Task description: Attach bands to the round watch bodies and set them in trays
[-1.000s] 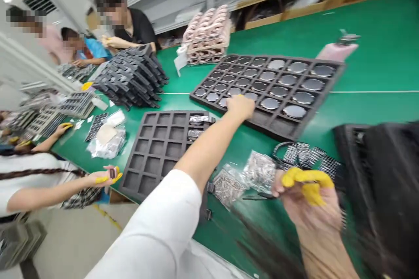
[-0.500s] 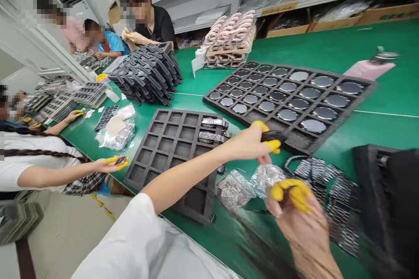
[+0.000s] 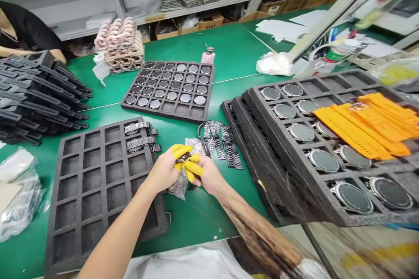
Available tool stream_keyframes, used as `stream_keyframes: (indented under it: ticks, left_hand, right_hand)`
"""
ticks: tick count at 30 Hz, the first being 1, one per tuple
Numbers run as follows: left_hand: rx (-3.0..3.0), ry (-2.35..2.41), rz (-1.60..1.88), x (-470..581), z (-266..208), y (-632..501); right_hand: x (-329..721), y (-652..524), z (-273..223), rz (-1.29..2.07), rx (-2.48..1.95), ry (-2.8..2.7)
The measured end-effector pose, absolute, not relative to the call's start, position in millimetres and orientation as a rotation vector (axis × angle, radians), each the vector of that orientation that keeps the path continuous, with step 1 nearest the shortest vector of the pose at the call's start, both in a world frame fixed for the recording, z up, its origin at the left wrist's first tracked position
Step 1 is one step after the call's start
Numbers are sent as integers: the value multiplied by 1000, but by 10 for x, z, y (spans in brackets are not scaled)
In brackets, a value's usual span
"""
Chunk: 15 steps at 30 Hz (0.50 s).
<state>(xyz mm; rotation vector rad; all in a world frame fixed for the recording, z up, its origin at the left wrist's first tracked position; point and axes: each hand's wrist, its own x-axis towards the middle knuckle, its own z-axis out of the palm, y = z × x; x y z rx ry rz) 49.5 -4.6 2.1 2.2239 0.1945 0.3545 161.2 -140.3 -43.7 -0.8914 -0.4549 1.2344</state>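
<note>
Yellow-covered fingertips (image 3: 195, 169) are pinching a small dark piece (image 3: 183, 157) just off the right edge of the foam tray (image 3: 51, 231).

The left hand (image 3: 166, 169) and the right hand (image 3: 209, 174) are both grasping it, curled and meeting around it; its visible sliver is seemingly slanting up and rightward, away from the tray, while the fingertips are hiding its ends and its facing. Matte, rough foam is forming the tray's square pockets; two shiny linked watch straps (image 3: 144, 141) are jutting over its right edge. Crinkled clear bags (image 3: 178, 185) of slim metal bits are lying just right of the tray, loose metal straps (image 3: 229, 148) farther right. Beyond the tray and to its right, another tray (image 3: 163, 114) is holding round, glassy discs (image 3: 172, 96); smooth green tabletop (image 3: 196, 222) is stretching beneath both trays.
</note>
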Motion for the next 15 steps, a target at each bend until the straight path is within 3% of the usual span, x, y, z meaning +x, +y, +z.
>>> stream_keyframes:
  ticks: [15]
  left_hand:
    - [2356,172,352,464,58,-11]
  right_hand:
    - [1675,-1391,-299,1242,-892,-554]
